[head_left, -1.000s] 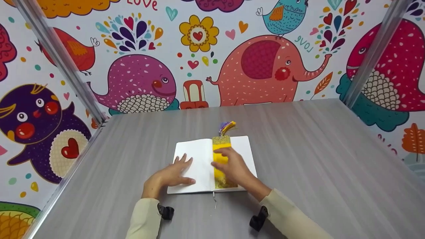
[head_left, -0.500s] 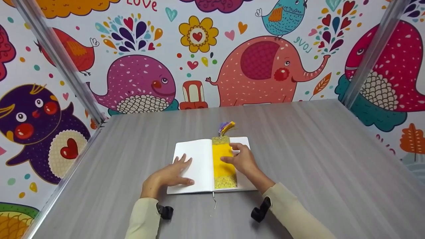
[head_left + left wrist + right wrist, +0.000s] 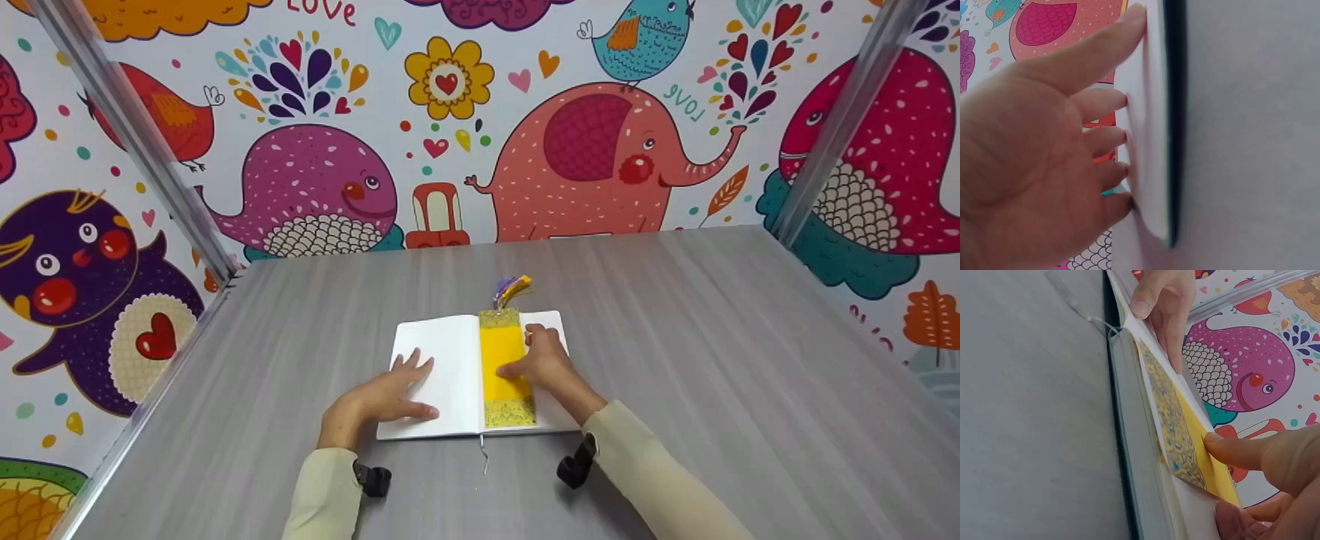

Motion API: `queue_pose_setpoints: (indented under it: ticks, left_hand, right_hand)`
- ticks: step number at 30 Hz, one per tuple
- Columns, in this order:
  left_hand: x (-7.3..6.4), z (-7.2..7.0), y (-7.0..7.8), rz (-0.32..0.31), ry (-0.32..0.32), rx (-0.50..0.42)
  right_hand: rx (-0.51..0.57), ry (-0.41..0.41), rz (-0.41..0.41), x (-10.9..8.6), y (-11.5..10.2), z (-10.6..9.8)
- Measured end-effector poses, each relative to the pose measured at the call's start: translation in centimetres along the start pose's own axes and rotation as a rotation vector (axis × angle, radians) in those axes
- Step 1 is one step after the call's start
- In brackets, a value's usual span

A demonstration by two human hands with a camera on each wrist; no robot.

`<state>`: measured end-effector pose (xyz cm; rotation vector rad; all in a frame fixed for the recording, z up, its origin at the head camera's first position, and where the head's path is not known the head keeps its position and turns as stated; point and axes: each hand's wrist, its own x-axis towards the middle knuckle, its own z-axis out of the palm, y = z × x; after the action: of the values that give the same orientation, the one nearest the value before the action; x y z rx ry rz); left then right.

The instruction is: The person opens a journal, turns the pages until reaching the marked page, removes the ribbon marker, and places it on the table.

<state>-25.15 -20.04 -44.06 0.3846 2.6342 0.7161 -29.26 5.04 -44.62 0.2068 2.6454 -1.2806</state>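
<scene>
An open notebook (image 3: 448,337) with blank white pages and a dark cover lies on the table. My left hand (image 3: 382,395) rests on its left page, fingers spread and straight. On the right page, along the spine, is a yellow bookmark (image 3: 501,345) with patterned ends and a purple and yellow tassel (image 3: 512,289) beyond the notebook's far edge. My right hand (image 3: 549,366) has its thumb on the bookmark's face and its curled fingers at the right edge, pinching it there. The right wrist view shows that thumb (image 3: 1221,444) on the yellow part; the bookmark's underside is hidden.
A thin ribbon marker (image 3: 484,454) trails from the spine over the near edge. The grey wood-grain table (image 3: 697,337) extends around the notebook. Metal posts (image 3: 832,120) and walls with cartoon animals stand behind it and at the sides.
From over the bookmark's middle, my right hand has moved right to its right edge; the fingers have curled and the thumb has come down on it. My left hand stays on the left page.
</scene>
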Motion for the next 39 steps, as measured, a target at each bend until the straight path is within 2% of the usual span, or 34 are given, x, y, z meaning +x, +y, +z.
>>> queue_pose_setpoints:
  ticks: [9, 22, 26, 30, 34, 39]
  left_hand:
    - [-0.1, 0.1, 0.0, -0.011, 0.0, 0.012]
    - [-0.1, 0.1, 0.3, -0.039, -0.007, 0.03]
    - [-0.1, 0.0, 0.3, -0.036, -0.007, 0.033]
    - [-0.2, -0.1, 0.3, -0.011, -0.009, 0.027]
    - [-0.3, -0.1, 0.2, 0.011, -0.008, 0.02]
    - [-0.3, 0.1, 0.0, 0.021, -0.003, 0.013]
  right_hand:
    - [-0.037, -0.028, 0.035, 0.0, -0.4, -0.1]
    - [-0.032, -0.04, 0.009, 0.2, -0.5, -1.1]
    - [0.027, -0.042, 0.014, 0.3, -0.4, -1.8]
    - [0.143, -0.059, 0.049, 0.5, -0.1, -3.0]
    - [0.222, -0.061, 0.09, 0.9, 0.2, -4.5]
    - [0.263, -0.035, 0.134, 1.9, 0.5, -7.0]
